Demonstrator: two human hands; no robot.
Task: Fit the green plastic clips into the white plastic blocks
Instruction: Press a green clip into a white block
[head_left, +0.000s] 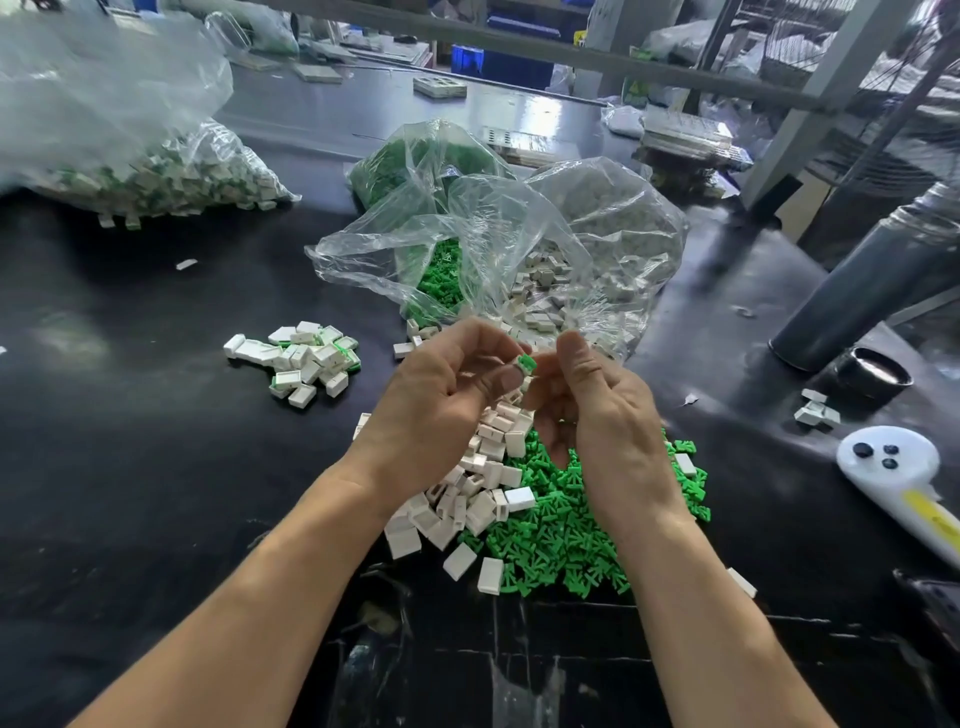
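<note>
Green clip (527, 363) sits pinched between left hand (448, 396) and right hand (597, 410), both curled, above the loose piles at six o'clock

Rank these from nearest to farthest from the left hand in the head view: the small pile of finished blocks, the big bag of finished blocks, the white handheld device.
From the left hand:
1. small pile of finished blocks, just left
2. white handheld device, far right
3. big bag of finished blocks, far back left

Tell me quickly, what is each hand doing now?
Left hand: pinches a green clip.
Right hand: fingers curled; the held piece cannot be told.
</note>
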